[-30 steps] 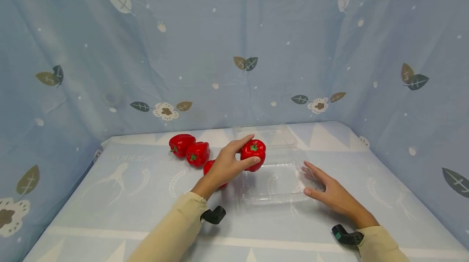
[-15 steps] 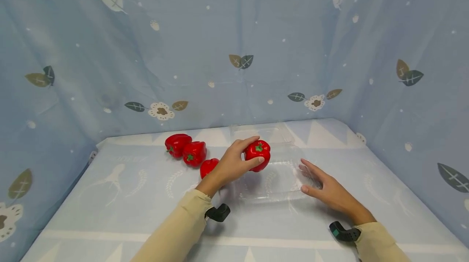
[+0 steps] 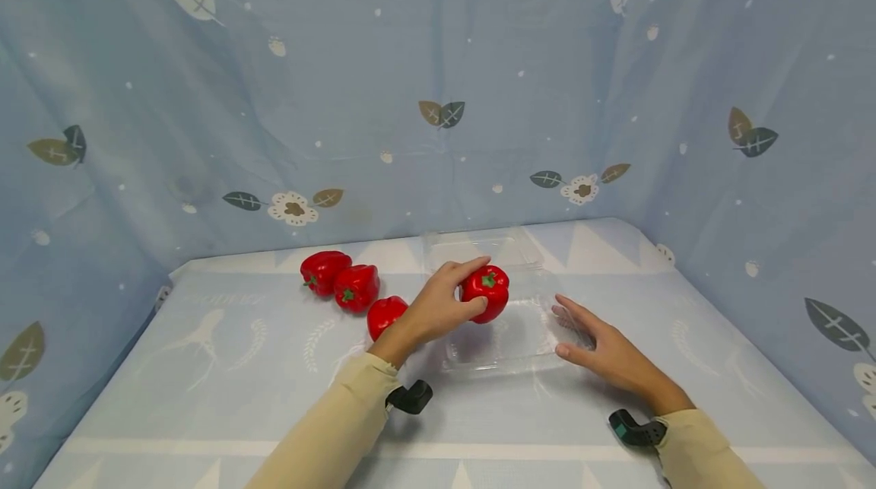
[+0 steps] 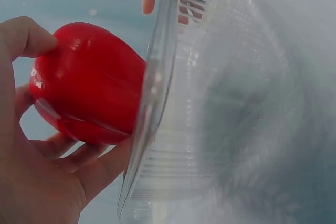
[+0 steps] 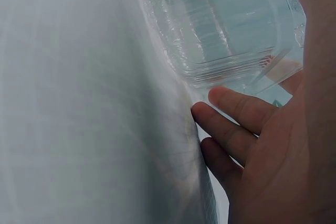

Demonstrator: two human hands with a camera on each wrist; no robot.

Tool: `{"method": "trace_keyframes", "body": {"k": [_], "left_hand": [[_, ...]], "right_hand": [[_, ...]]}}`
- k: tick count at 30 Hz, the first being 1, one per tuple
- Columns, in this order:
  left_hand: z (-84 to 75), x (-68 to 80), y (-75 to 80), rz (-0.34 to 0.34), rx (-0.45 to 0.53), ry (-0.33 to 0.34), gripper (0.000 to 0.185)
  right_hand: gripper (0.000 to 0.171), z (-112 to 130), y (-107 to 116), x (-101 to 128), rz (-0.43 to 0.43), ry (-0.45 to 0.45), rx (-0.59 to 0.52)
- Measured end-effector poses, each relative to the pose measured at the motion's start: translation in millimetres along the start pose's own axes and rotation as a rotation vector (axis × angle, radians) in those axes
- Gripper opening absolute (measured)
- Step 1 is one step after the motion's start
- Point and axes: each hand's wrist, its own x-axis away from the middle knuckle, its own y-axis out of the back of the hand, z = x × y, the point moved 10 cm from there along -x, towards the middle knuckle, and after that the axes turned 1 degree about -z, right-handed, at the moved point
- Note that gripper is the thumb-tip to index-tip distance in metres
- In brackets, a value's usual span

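Observation:
My left hand [image 3: 441, 305] grips a red bell pepper [image 3: 485, 293] and holds it over the left part of a clear plastic clamshell box [image 3: 541, 348]. The left wrist view shows the pepper [image 4: 86, 98] in my fingers against the box rim [image 4: 152, 103]. My right hand [image 3: 594, 341] rests with straight fingers against the right side of the box. In the right wrist view those fingers [image 5: 236, 111] touch the box wall [image 5: 220, 30]. The box lid [image 3: 479, 246] lies open behind.
Three more red peppers lie on the blue tablecloth left of the box: one [image 3: 323, 271] at the back, one [image 3: 355, 287] in the middle, one [image 3: 385, 315] nearest my left wrist. Blue leaf-print cloth [image 3: 438, 93] walls the table on three sides.
My left hand has carried the pepper to the right and slightly down, from beside the box's left edge to over the box. The right hand stays at the box's right side.

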Motion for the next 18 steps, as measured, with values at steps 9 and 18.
{"method": "trace_keyframes", "body": {"k": [9,18], "left_hand": [[-9.7,-1.1,-1.5,-0.012,-0.045,0.004,0.078],[-11.6,-5.8,-6.2,-0.016,-0.095,0.044,0.079]], "right_hand": [[0.077,1.6,-1.6,0.7,0.013,-0.025,0.006],[0.081,0.4,-2.4,-2.6,0.017,-0.05,0.041]]}}
